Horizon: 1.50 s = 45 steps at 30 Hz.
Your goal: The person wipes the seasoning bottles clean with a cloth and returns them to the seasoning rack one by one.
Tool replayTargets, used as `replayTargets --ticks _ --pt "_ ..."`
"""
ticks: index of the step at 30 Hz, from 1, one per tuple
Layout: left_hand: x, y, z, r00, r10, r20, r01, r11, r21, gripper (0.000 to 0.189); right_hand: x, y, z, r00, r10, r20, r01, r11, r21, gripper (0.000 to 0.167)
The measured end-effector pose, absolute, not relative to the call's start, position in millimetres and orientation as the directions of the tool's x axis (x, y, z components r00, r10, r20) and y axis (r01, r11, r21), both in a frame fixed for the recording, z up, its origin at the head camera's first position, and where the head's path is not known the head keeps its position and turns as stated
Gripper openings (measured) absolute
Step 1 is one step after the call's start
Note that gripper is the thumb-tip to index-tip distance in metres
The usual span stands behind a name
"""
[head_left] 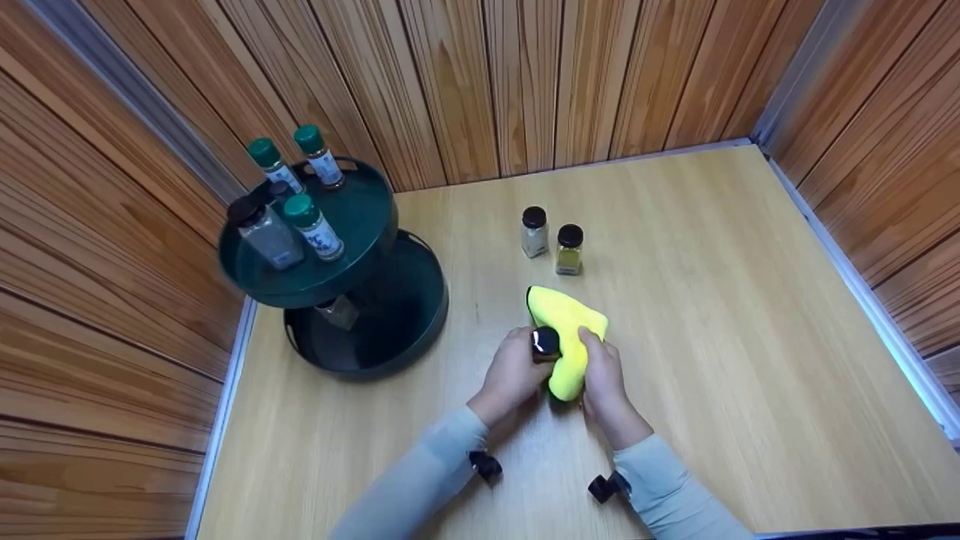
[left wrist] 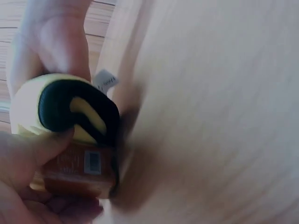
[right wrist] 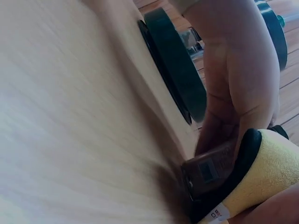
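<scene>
My left hand (head_left: 514, 371) grips a spice jar (head_left: 546, 341) with a dark cap. In the left wrist view the jar (left wrist: 77, 170) shows reddish-brown contents and a small barcode label, with the thumb and fingers on either side. A bright yellow cloth (head_left: 566, 315) with black edging is held by my right hand (head_left: 604, 379), thumb on top. The folded cloth lies against the jar's side, hiding part of it. The right wrist view shows the jar (right wrist: 210, 170) close to the tabletop, beside the cloth (right wrist: 273, 168) and its white tag; whether it touches the table I cannot tell.
Beyond the hands stand two dark-capped spice jars, one pale (head_left: 535, 234) and one yellow-green (head_left: 569, 251). At left, a dark green two-tier turntable (head_left: 360, 255) carries several jars, some green-capped, and another on its lower tier. Wood-panelled walls (head_left: 480, 82) border the table (head_left: 712, 315).
</scene>
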<state>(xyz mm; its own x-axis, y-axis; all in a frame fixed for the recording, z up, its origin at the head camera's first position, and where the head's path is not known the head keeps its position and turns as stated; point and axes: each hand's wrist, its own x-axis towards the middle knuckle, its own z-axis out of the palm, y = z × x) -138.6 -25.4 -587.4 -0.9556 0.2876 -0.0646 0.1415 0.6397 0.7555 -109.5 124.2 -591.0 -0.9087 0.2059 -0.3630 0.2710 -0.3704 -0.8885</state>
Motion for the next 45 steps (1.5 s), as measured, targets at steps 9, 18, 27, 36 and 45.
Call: replayTargets --ticks 9,18,27,36,45 --pt "-140.0 -29.3 -583.3 -0.945 0.302 -0.126 0.117 0.671 0.732 0.051 -119.2 129.8 -558.4 -0.887 0.089 -0.453 0.365 -0.466 -0.806 0.048" --pt "-137.1 -25.6 -588.0 -0.965 0.256 -0.048 0.141 0.668 0.731 0.042 -101.2 122.1 -555.3 -0.914 0.235 -0.330 0.201 -0.444 -0.873 0.041" --pt "-138.9 -29.6 -587.5 -0.962 0.273 -0.005 0.186 0.667 0.721 0.041 -106.4 125.8 -570.8 -0.884 0.182 -0.431 0.320 -0.437 -0.841 0.050" --pt "-136.4 -28.7 -586.6 -0.966 0.247 -0.072 0.118 0.675 0.729 0.046 -101.5 128.1 -563.2 -0.900 0.204 -0.385 0.254 -0.472 -0.844 0.045" --pt "-139.2 -30.1 -585.9 -0.963 0.252 -0.095 0.097 0.651 0.753 0.043 -104.6 130.4 -561.6 -0.900 0.167 -0.402 0.309 -0.405 -0.861 0.050"
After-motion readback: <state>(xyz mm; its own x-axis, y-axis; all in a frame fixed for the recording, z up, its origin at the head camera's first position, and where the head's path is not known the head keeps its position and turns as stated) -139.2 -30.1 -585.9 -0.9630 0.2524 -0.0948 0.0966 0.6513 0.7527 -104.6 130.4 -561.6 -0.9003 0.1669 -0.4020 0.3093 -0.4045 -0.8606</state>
